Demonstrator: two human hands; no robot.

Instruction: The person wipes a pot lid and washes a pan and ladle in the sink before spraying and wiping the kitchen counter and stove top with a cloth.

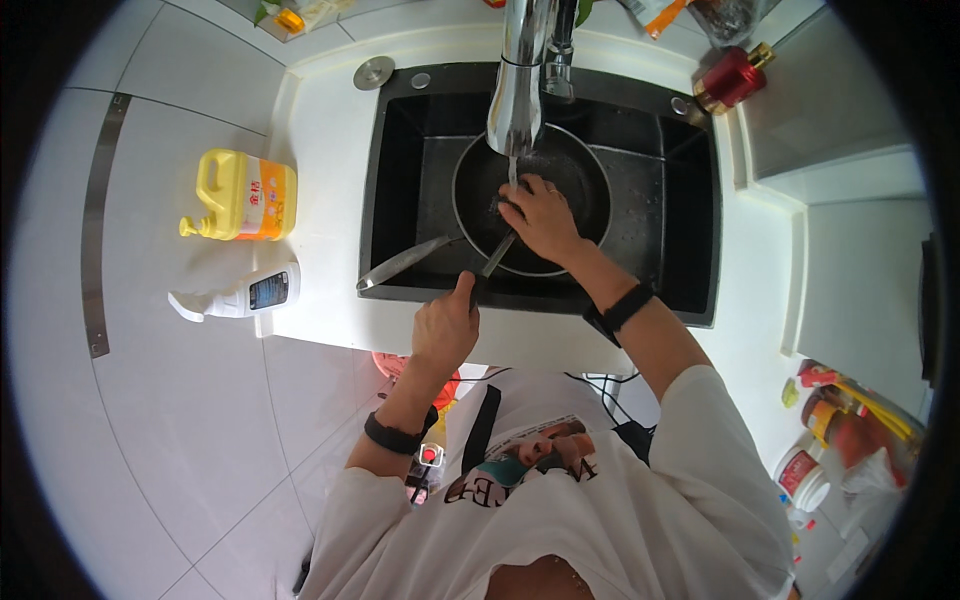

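A dark round frying pan (pixel 589 187) lies in the black sink (pixel 634 296), its handle (pixel 405 261) resting over the front left rim. Water runs from the chrome faucet (pixel 516 112) into the pan. My left hand (pixel 448 319), at the sink's front edge, is closed on the dark handle of a utensil whose flat greyish shaft (pixel 499 253) reaches over the pan. My right hand (pixel 541 217) is over the pan beside the stream, fingers bent at the utensil's far end, with something dark and mesh-like partly under the fingertips. What exactly the right fingers grip is hidden.
A yellow jug with a pump (pixel 262 196) and a white spray bottle (pixel 247 291) lie left of the sink. A metal sink strainer lid (pixel 373 73) is at the back left corner, a red bottle (pixel 733 79) at the back right. Jars and packets stand far right.
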